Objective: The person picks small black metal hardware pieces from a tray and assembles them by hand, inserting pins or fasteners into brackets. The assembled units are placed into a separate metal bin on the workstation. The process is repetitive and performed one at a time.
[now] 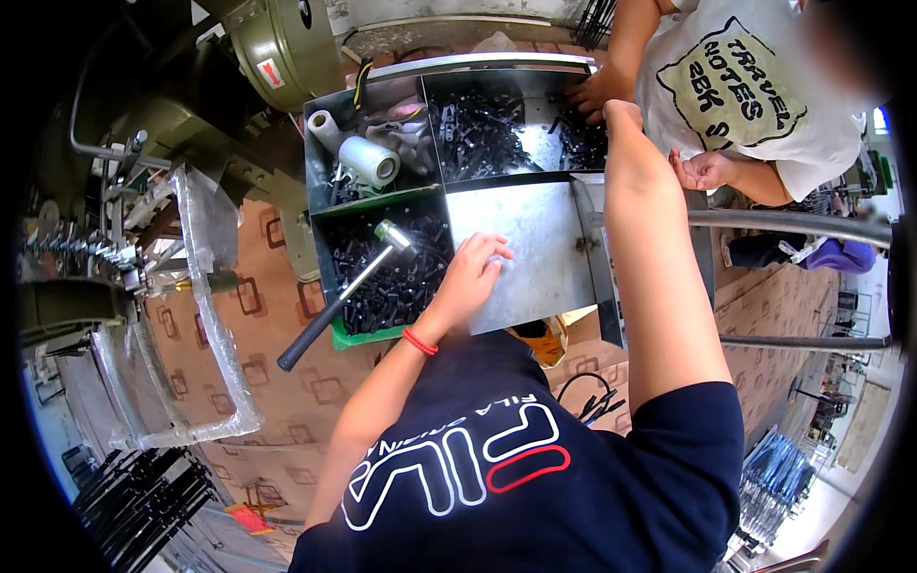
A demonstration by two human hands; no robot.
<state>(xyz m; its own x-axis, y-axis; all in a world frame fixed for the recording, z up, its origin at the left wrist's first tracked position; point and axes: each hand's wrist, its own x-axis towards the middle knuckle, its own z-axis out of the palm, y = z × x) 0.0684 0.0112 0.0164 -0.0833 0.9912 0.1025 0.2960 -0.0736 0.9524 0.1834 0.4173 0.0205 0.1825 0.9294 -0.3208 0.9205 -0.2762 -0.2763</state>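
Note:
My left hand [470, 277], a red bracelet at its wrist, rests over the bare metal plate [535, 239] of the divided tray, its fingers loosely bent and apart with nothing seen in them. My right arm reaches to the tray's far right, where my right hand [622, 116] is beside a co-worker's hand [588, 94]; its fingers are hidden. Small black parts [478, 134] lie in the far compartment between the hands. Left of my left hand, a hammer [349, 292] with a black grip lies across the near-left compartment, over more black parts [401, 286].
Rolls of clear film [368, 160] and gloves [413, 143] fill the far-left compartment. A green machine [272, 57] stands at the left, beside a plastic-wrapped frame [215, 334]. The co-worker's other hand [705, 172] is by a metal rail [793, 227] at the right.

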